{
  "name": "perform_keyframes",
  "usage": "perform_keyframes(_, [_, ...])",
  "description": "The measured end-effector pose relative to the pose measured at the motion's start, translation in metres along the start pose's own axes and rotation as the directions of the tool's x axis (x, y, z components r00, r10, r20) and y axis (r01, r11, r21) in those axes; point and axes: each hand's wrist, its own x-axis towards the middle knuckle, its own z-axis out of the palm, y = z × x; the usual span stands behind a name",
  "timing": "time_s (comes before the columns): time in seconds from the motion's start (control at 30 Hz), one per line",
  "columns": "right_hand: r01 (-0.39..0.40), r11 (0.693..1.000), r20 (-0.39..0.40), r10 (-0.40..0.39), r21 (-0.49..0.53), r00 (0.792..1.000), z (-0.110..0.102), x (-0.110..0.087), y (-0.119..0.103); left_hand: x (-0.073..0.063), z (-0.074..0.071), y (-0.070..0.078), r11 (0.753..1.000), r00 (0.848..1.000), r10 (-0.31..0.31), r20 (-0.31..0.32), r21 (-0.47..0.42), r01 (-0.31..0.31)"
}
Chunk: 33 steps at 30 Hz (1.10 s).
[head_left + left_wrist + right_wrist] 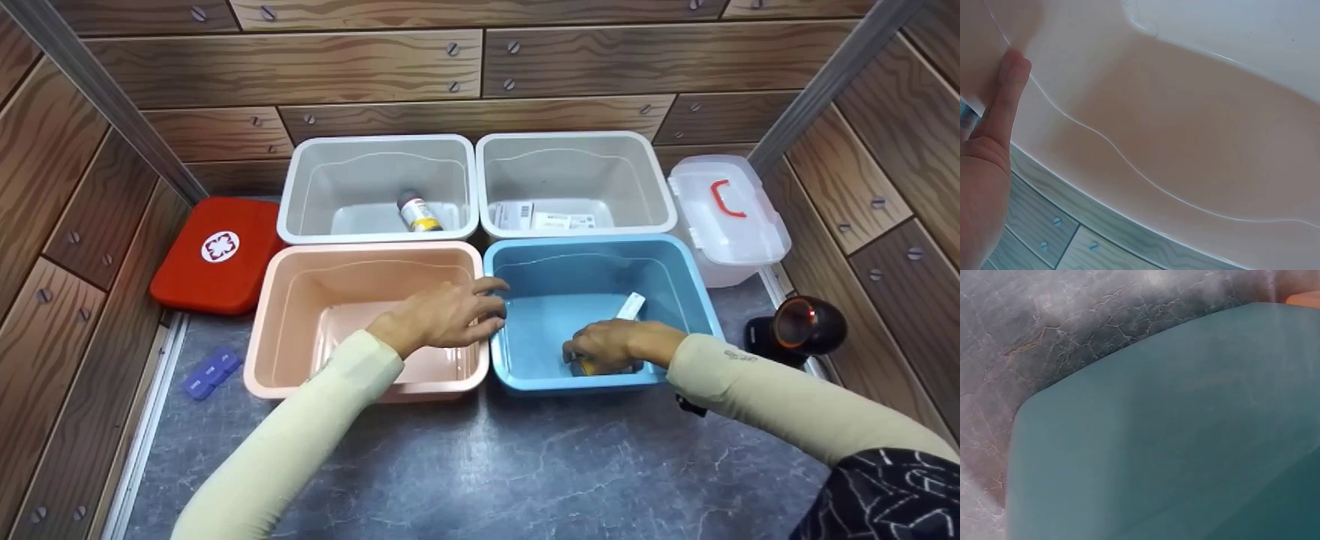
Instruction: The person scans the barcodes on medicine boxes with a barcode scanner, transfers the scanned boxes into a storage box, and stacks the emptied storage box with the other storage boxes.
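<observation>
My right hand reaches down into the blue bin, its fingers curled round a bottle. Most of that bottle is hidden by the hand; only dark and yellow parts show. Beyond the hand, a slim white box leans inside the same bin. My left hand lies over the right rim of the peach bin, fingers loosely bent toward the blue bin. In the left wrist view its thumb stretches along the peach bin's inner wall. The right wrist view shows blue bin wall, with no hand visible.
Behind stand two grey bins: the left one holds a dark bottle, the right one several white boxes. A red case and purple pill box lie left. A clear box and black scanner stand right.
</observation>
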Motion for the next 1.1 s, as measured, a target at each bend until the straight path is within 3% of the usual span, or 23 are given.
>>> perform_keyframes(0.1, [0.014,0.998,-0.014,-0.015,-0.062,1.000,-0.002,-0.001,0.001,0.000,0.000,0.000,1.000,1.000,0.007,-0.010,0.007,-0.007])
perform_keyframes(0.2, [0.004,0.999,-0.045,-0.005,-0.033,0.999,-0.005,-0.003,0.004,0.000,0.000,0.000,1.000,1.000,0.008,-0.014,0.010,-0.008])
perform_keyframes(0.33, [-0.021,0.991,-0.120,0.037,0.129,0.992,-0.015,-0.010,0.008,-0.001,0.000,-0.001,1.000,1.000,0.006,-0.016,0.014,-0.006])
perform_keyframes(0.47, [0.033,0.965,-0.237,0.030,0.260,0.971,-0.028,-0.019,0.013,0.000,0.000,-0.001,1.000,1.000,0.007,-0.017,0.012,-0.007])
perform_keyframes(0.6, [0.122,0.905,-0.343,0.027,0.407,0.939,-0.037,-0.028,0.018,0.000,0.000,0.000,1.000,1.000,0.006,-0.010,0.007,-0.006])
perform_keyframes(0.63, [0.143,0.880,-0.362,0.035,0.452,0.932,-0.037,-0.031,0.020,0.000,0.001,0.000,1.000,1.000,0.007,-0.009,0.007,-0.007])
perform_keyframes(0.7, [0.177,0.796,-0.373,0.066,0.580,0.926,-0.038,-0.036,0.023,0.000,0.001,-0.001,1.000,1.000,0.008,-0.006,0.006,-0.008])
perform_keyframes(0.8, [0.209,0.614,-0.360,0.132,0.761,0.924,-0.035,-0.044,0.028,0.000,0.001,-0.001,1.000,1.000,0.009,-0.009,0.005,-0.009])
perform_keyframes(0.87, [0.231,0.484,-0.356,0.183,0.844,0.916,-0.034,-0.049,0.030,-0.001,0.001,-0.001,1.000,1.000,0.014,-0.011,0.005,-0.014])
perform_keyframes(0.9, [0.242,0.434,-0.360,0.213,0.868,0.908,-0.033,-0.051,0.031,-0.001,0.001,-0.001,1.000,1.000,0.018,-0.011,0.003,-0.018])
perform_keyframes(1.1, [0.336,0.208,-0.394,0.415,0.919,0.820,-0.028,-0.058,0.034,-0.001,0.002,-0.002,0.999,0.999,0.040,-0.018,-0.003,-0.040])
